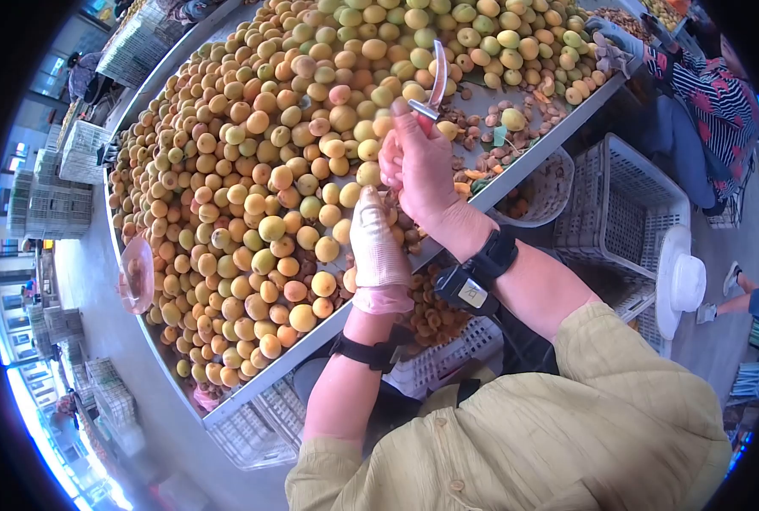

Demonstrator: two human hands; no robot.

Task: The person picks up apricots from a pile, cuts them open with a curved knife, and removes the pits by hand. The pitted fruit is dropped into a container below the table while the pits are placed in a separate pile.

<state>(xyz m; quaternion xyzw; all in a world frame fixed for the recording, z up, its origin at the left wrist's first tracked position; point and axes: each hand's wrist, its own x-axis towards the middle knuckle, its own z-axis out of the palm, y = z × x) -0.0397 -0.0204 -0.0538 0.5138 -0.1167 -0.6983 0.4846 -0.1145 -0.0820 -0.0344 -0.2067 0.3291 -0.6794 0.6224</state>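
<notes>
A curved knife with a red handle is in my right hand; its blade points up, away from me. My left hand, in a pale glove, is just left of and below the right one. Its fingers are pressed together, and whatever they hold is hidden. A yellow-orange fruit lies right beyond the left fingertips. Both hands are over the near edge of a large table heaped with yellow, orange and greenish fruit. Pits and fruit pieces lie to the right of the hands.
Below the table edge are a round basket, a crate of fruit halves and a grey crate. A white hat is at the right. Another person sits at the upper right. A pink bowl stands at the table's left edge.
</notes>
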